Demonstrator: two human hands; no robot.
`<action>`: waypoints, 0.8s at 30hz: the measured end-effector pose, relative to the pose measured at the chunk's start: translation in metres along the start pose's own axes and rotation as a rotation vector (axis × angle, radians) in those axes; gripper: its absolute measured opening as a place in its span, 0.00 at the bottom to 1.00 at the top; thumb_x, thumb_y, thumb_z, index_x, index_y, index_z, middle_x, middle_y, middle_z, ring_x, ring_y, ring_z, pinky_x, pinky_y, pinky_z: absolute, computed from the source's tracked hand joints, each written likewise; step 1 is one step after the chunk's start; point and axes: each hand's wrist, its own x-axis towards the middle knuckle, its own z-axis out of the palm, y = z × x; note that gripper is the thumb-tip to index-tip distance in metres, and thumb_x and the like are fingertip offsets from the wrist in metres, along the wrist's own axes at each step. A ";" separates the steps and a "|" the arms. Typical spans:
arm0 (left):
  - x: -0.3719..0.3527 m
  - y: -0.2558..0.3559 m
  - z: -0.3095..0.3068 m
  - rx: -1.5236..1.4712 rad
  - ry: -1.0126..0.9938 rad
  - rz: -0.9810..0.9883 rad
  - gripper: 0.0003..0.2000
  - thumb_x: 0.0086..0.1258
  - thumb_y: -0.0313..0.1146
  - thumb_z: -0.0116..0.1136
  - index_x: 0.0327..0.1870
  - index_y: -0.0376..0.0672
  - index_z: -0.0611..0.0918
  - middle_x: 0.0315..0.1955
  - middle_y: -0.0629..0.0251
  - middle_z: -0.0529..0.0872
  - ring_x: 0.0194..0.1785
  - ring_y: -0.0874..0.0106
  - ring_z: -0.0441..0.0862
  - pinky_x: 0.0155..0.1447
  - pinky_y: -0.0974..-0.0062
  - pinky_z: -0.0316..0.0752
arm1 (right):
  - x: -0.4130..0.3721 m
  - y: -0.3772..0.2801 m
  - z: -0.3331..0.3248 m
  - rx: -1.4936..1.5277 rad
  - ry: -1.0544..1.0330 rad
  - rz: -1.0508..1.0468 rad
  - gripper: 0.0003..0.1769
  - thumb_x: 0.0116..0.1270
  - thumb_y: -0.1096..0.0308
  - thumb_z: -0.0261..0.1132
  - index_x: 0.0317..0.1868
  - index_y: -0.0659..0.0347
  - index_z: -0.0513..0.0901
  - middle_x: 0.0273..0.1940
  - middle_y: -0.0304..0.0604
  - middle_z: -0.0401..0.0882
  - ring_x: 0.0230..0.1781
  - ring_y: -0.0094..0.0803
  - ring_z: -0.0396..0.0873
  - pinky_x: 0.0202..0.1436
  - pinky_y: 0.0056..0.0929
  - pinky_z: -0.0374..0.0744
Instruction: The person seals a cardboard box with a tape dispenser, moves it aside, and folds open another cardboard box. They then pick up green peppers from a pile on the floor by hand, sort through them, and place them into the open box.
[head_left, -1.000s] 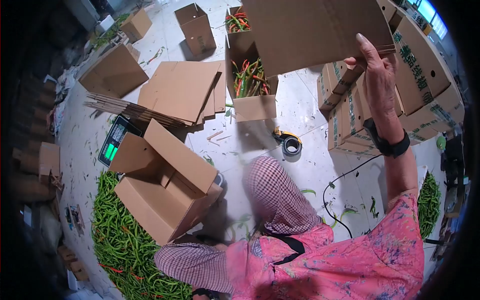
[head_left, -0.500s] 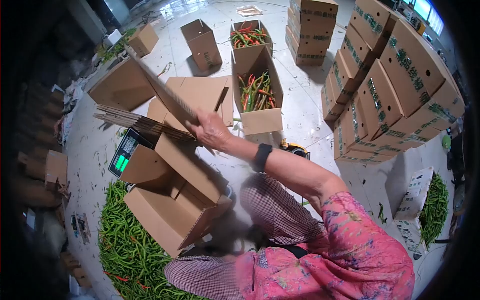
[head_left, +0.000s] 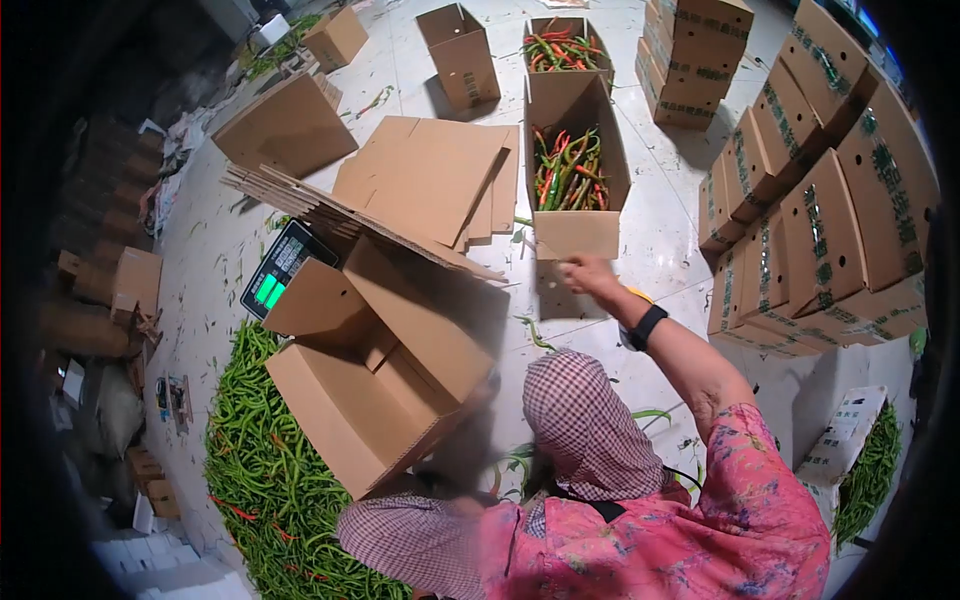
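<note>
Reaching forward and low, we have our right hand just in front of the near wall of the pepper carton, an open box part-filled with red and green chillies. The fingers bend down toward the floor, but blur keeps us from telling whether they grip anything or hang loose. A sliver of a yellow thing shows on the floor beside the wrist, just in front of that carton. The arm hides most of it, so we cannot say what it is or whether the hand touches it. Our left hand is out of sight, somewhere below the checked sleeve. To do this reach well, we judge it best to keep the arm low and clear of the slanting cardboard sheet that leans left of the pepper carton, over the open box, since a knock could tip it. We would also close the fingers only once they sit squarely on what lies there. As for writing, the sealed cartons stacked right of the pepper carton bear green printed characters and bands, too distorted for us to read. The scale left of it glows green, its digits illegible. A white carton further right and nearer us carries print we cannot make out.
</note>
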 end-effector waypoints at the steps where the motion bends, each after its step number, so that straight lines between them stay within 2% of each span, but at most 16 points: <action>1: 0.005 0.006 0.004 -0.001 -0.010 0.016 0.20 0.71 0.42 0.52 0.58 0.38 0.77 0.51 0.53 0.84 0.48 0.54 0.82 0.53 0.60 0.77 | -0.001 0.002 -0.007 0.066 0.153 0.068 0.15 0.69 0.61 0.63 0.48 0.65 0.79 0.27 0.32 0.72 0.25 0.19 0.74 0.29 0.21 0.76; 2: 0.010 0.012 0.008 -0.002 -0.021 0.036 0.20 0.71 0.42 0.52 0.58 0.38 0.77 0.51 0.53 0.84 0.48 0.54 0.82 0.53 0.60 0.77 | 0.016 0.024 -0.018 -0.006 0.281 0.080 0.16 0.64 0.60 0.65 0.45 0.64 0.83 0.30 0.46 0.83 0.28 0.33 0.81 0.32 0.32 0.80; 3: 0.015 0.017 0.013 -0.004 -0.034 0.057 0.20 0.71 0.42 0.52 0.57 0.38 0.77 0.51 0.53 0.84 0.48 0.54 0.82 0.53 0.60 0.77 | 0.021 0.024 -0.023 -0.426 0.429 -0.055 0.15 0.62 0.62 0.65 0.44 0.64 0.82 0.33 0.51 0.82 0.32 0.46 0.81 0.41 0.43 0.80; 4: 0.022 0.024 0.018 -0.008 -0.049 0.076 0.20 0.71 0.42 0.52 0.57 0.38 0.77 0.51 0.53 0.84 0.48 0.54 0.82 0.53 0.60 0.77 | 0.021 0.017 -0.022 -0.436 0.408 -0.052 0.15 0.62 0.62 0.65 0.44 0.64 0.82 0.33 0.51 0.82 0.32 0.46 0.81 0.41 0.43 0.80; 6: 0.036 0.036 0.028 -0.021 -0.079 0.114 0.20 0.71 0.42 0.52 0.57 0.38 0.77 0.51 0.53 0.84 0.48 0.54 0.82 0.53 0.60 0.77 | 0.019 0.003 -0.018 -0.764 0.482 -0.330 0.18 0.58 0.65 0.66 0.47 0.64 0.80 0.41 0.56 0.80 0.44 0.56 0.78 0.54 0.48 0.75; 7: 0.045 0.043 0.032 -0.026 -0.095 0.137 0.20 0.71 0.42 0.52 0.57 0.38 0.77 0.51 0.53 0.84 0.48 0.54 0.82 0.53 0.60 0.77 | 0.026 -0.001 -0.012 -0.768 0.468 -0.330 0.18 0.58 0.65 0.66 0.47 0.64 0.80 0.41 0.56 0.80 0.44 0.56 0.78 0.54 0.48 0.75; 9: 0.061 0.058 0.043 -0.036 -0.129 0.176 0.20 0.71 0.42 0.52 0.57 0.38 0.77 0.51 0.52 0.84 0.48 0.54 0.82 0.53 0.60 0.77 | 0.043 -0.011 -0.002 -0.924 0.473 -0.357 0.24 0.54 0.67 0.69 0.52 0.63 0.77 0.51 0.55 0.76 0.55 0.53 0.71 0.61 0.46 0.70; 10: 0.068 0.064 0.050 -0.040 -0.147 0.195 0.20 0.71 0.42 0.52 0.57 0.39 0.77 0.51 0.52 0.84 0.48 0.54 0.82 0.53 0.60 0.77 | 0.050 -0.013 0.001 -0.930 0.459 -0.354 0.24 0.54 0.67 0.69 0.52 0.63 0.77 0.51 0.55 0.76 0.55 0.53 0.71 0.61 0.46 0.70; 12: 0.081 0.077 0.062 -0.051 -0.184 0.223 0.20 0.71 0.42 0.52 0.57 0.39 0.77 0.51 0.52 0.84 0.48 0.54 0.82 0.53 0.60 0.77 | 0.066 -0.016 0.003 -1.079 0.633 -0.471 0.29 0.51 0.68 0.71 0.55 0.62 0.75 0.57 0.53 0.71 0.60 0.51 0.66 0.63 0.46 0.68; 13: 0.088 0.082 0.069 -0.058 -0.200 0.239 0.20 0.71 0.42 0.52 0.57 0.39 0.77 0.51 0.52 0.84 0.48 0.54 0.82 0.53 0.60 0.77 | 0.072 -0.017 0.002 -1.108 0.552 -0.363 0.31 0.49 0.67 0.71 0.56 0.62 0.74 0.58 0.51 0.70 0.62 0.50 0.65 0.64 0.48 0.66; 17: 0.108 0.104 0.095 -0.071 -0.268 0.283 0.20 0.71 0.43 0.52 0.56 0.39 0.78 0.51 0.52 0.83 0.48 0.53 0.82 0.53 0.60 0.77 | 0.091 -0.016 0.010 -1.143 0.578 -0.377 0.35 0.47 0.66 0.72 0.59 0.63 0.73 0.60 0.51 0.69 0.64 0.50 0.64 0.66 0.49 0.63; 19: 0.115 0.112 0.107 -0.079 -0.299 0.301 0.20 0.71 0.43 0.52 0.56 0.39 0.78 0.51 0.52 0.83 0.48 0.53 0.82 0.53 0.60 0.77 | 0.095 -0.015 0.016 -0.871 0.743 -0.255 0.40 0.46 0.65 0.73 0.62 0.62 0.72 0.62 0.51 0.68 0.66 0.50 0.62 0.66 0.49 0.62; 20: 0.119 0.117 0.112 -0.080 -0.312 0.310 0.20 0.71 0.43 0.52 0.56 0.39 0.78 0.51 0.52 0.83 0.48 0.53 0.82 0.53 0.60 0.77 | 0.095 -0.015 0.017 -0.878 0.749 -0.249 0.40 0.46 0.65 0.73 0.62 0.62 0.72 0.62 0.51 0.68 0.66 0.50 0.62 0.66 0.49 0.62; 22: 0.125 0.124 0.121 -0.078 -0.335 0.328 0.19 0.71 0.43 0.52 0.56 0.39 0.78 0.51 0.52 0.83 0.48 0.53 0.82 0.53 0.60 0.77 | 0.092 -0.022 0.020 -1.137 0.639 -0.573 0.41 0.46 0.63 0.75 0.63 0.61 0.71 0.64 0.51 0.67 0.68 0.50 0.60 0.66 0.49 0.62; 23: 0.127 0.128 0.126 -0.079 -0.348 0.337 0.19 0.71 0.43 0.52 0.56 0.39 0.78 0.51 0.52 0.83 0.48 0.53 0.82 0.53 0.60 0.77 | 0.097 -0.024 0.017 -1.164 0.652 -0.623 0.34 0.46 0.62 0.75 0.56 0.58 0.75 0.55 0.52 0.76 0.63 0.50 0.68 0.62 0.50 0.65; 24: 0.130 0.131 0.130 -0.078 -0.356 0.347 0.19 0.71 0.43 0.52 0.56 0.39 0.78 0.51 0.52 0.83 0.48 0.53 0.82 0.53 0.60 0.77 | 0.107 -0.030 0.009 -1.169 0.657 -0.616 0.34 0.46 0.62 0.75 0.56 0.58 0.75 0.55 0.52 0.76 0.63 0.50 0.68 0.62 0.50 0.65</action>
